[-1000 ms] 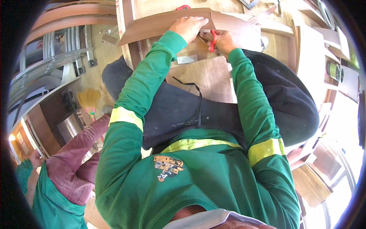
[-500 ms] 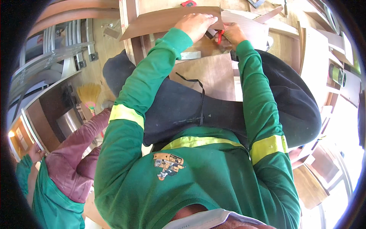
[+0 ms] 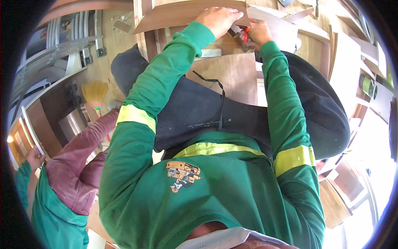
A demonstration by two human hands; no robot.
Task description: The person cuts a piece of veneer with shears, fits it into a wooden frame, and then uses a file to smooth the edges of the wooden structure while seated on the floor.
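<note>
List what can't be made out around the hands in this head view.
- Red-handled tool: working end hidden behind the right hand and left hand; kind unclear.
- Brown sheet: top cut off by the picture's upper edge.
- Right hand's grip: fingers too small to tell.
- Co-worker's hand: blurred near the dark left rim.
</note>
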